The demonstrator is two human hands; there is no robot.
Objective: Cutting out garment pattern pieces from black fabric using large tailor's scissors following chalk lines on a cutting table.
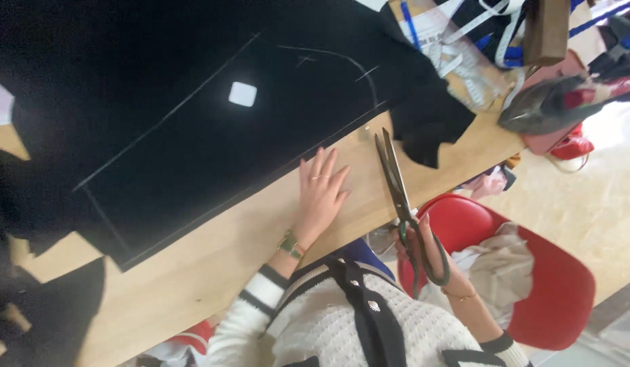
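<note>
Black cloth spread on a wooden counter, scissors held at its edge.

The pale wood counter [213,251] stands over a light floor, with a red chair [559,285] just beside it and an iron [552,102] among clutter at the far end. The black cloth [158,102] lies flat, marked with faint chalk lines, a small white square [242,94] resting on it. The left hand [321,194] lies flat and spread on the counter, fingertips at the cloth's edge. The right hand [423,245] is closed around the handles of the long scissors [396,183], blades nearly together. The cloth's upper part is cut off, its folds hard to make out.
</note>
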